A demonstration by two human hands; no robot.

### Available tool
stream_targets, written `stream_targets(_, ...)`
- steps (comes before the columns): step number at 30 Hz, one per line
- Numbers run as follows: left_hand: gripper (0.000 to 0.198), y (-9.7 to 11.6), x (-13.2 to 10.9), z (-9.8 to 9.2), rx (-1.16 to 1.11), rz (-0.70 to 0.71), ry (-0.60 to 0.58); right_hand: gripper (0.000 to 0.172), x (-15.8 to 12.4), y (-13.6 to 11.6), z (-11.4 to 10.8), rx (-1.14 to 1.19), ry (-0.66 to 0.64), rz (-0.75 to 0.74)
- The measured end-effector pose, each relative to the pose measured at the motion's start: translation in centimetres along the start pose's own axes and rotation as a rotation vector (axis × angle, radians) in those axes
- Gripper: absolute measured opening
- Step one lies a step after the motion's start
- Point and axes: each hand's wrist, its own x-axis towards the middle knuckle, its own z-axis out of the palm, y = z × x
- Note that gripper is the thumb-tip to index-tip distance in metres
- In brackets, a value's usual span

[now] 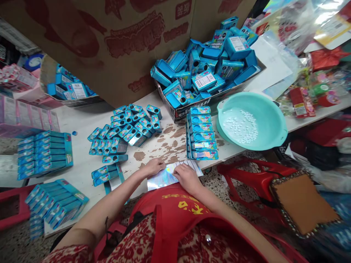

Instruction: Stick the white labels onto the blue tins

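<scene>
Both my hands rest on a shiny holographic sheet (164, 177) at the near edge of the white table (82, 168). My left hand (153, 167) presses on its upper left part with curled fingers. My right hand (186, 177) pinches its right part, fingers bent over the foil. A neat stack of small blue candy boxes (202, 132) stands just beyond my right hand. A loose spread of the same blue boxes (128, 128) lies beyond my left hand.
A teal basin (255, 122) holding small white candies sits at the right. A cardboard tray heaped with blue boxes (208, 65) stands behind it. Display packs of blue boxes (45, 153) lie at the left. A red stool (255, 179) is below right.
</scene>
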Motion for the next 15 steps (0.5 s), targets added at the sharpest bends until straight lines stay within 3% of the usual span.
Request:
stream_targets(2, 0.023, 0.4, -0.6, -0.1, -0.048, 0.043, 0.109, 0.009, -0.1, -0.8, -1.7, 0.079, 0.084, 0.053)
stream_targets(5, 0.039, 2.2, -2.5, -0.7, -0.322, 0.278, 0.240, 0.010, -0.5, -2.2, -4.8, 0.234, 0.207, 0.150)
stream_targets(7, 0.046, 4.1, -3.9, -1.1, -0.441, 0.406, 0.129, 0.010, -0.7, -2.8, -6.6, 0.306, 0.240, 0.190)
stream_targets(10, 0.031, 6.7, -4.8, -1.7, -0.435, 0.380, -0.070, 0.013, -0.7, -3.1, -8.4, 0.347, 0.307, 0.234)
stream_targets(15, 0.029, 9.7, -3.4, -3.3, -0.426, 0.415, -0.048, 0.014, 0.0, -2.2, -9.8, 0.347, 0.462, 0.319)
